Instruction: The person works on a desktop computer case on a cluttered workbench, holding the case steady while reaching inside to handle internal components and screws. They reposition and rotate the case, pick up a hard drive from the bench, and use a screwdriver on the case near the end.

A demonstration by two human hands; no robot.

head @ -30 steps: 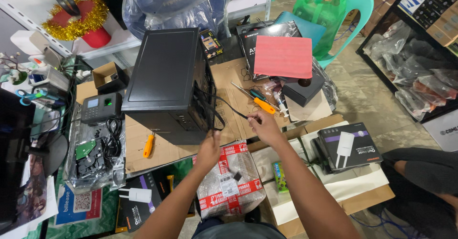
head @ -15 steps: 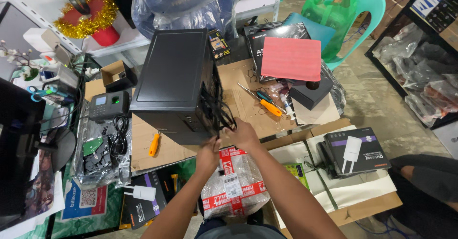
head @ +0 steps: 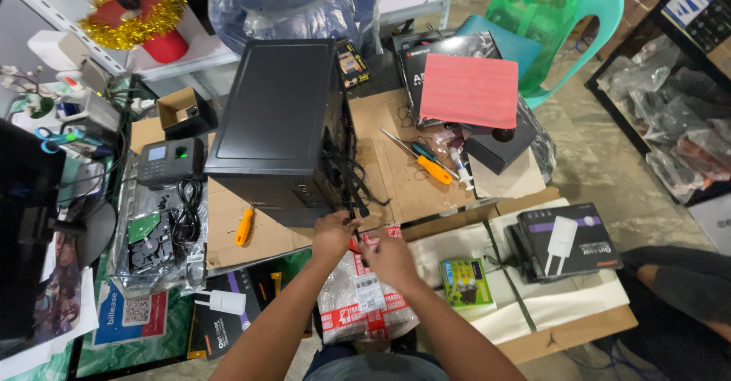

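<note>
Change: I am seeing my right hand (head: 388,258) drawn in from the orange-handled screwdriver (head: 426,162) side; both hands are now meeting at the near corner of the case.
Left hand: my left hand (head: 333,232) is pressing up against the lower front corner of the black metal computer case (head: 278,122), its grip pinched on the bundle of black cables (head: 352,191) where they are hanging out.
Right hand: just beside the left, slightly nearer to me, fingers curled; I cannot tell whether its grip is closing on a cable end or on nothing.
Cables: trailing out of the case's open right side, long axis running away from me, the loose ends lying directly ahead of both hands; the left hand is the nearer.
Case: lying flat on the cardboard-covered surface (head: 396,175).
Under my wrists: a bubble-wrapped parcel with red-and-white tape (head: 358,305).
Nearby: a small orange-handled driver (head: 244,225) left of the case, well apart from my hands.
</note>
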